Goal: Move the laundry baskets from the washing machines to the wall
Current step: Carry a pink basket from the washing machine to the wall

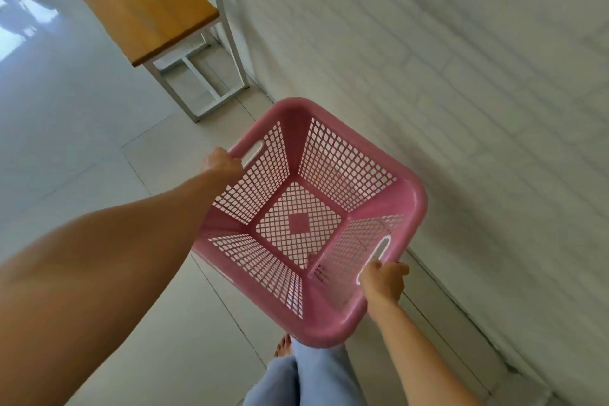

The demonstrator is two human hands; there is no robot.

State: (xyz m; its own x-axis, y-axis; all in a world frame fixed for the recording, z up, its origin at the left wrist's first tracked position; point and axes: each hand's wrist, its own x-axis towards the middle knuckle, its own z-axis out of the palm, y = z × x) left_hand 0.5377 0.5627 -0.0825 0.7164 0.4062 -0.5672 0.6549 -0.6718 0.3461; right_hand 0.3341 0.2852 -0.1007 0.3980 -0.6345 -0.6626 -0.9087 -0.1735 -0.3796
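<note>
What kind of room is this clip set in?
Probably an indoor utility or laundry area, though no machines show. Clues: a pale tiled floor, a white brick wall, a wooden bench on a white metal frame, and an empty pink basket held by both hands.

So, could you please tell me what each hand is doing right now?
Left hand: closed on the pink basket handle.
Right hand: closed on its opposite handle.

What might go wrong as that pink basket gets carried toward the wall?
The pink basket hangs tilted, each hand gripping only a handle slot: left hand, right hand. A slip might drop it near the bare foot. Its far rim is near the white wall and might scrape it.
</note>
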